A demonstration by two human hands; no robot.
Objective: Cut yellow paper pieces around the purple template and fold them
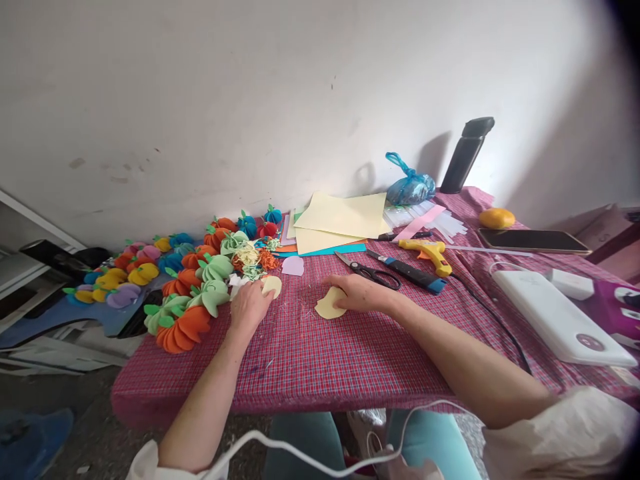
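My left hand [250,307] reaches over the table with its fingers closed on a rounded pale yellow paper piece [272,287]. White scraps of paper [235,283] lie beside its thumb side. To the right, my right hand [361,293] grips a second pale yellow paper piece [327,307] by its edge, low over the checked cloth. This piece has a rounded outline with a notch on its left. A small lilac paper piece [293,266] lies between and beyond the hands, and black-handled scissors [373,273] rest just past my right hand.
Folded-paper pumpkins [183,328] crowd the left side, near crumpled paper shreds [253,259]. Behind are pale yellow sheets [345,217]. On the right lie a cutter knife [407,270], yellow glue gun [425,253], phone [535,241], white power bank [560,317] and black bottle [465,157].
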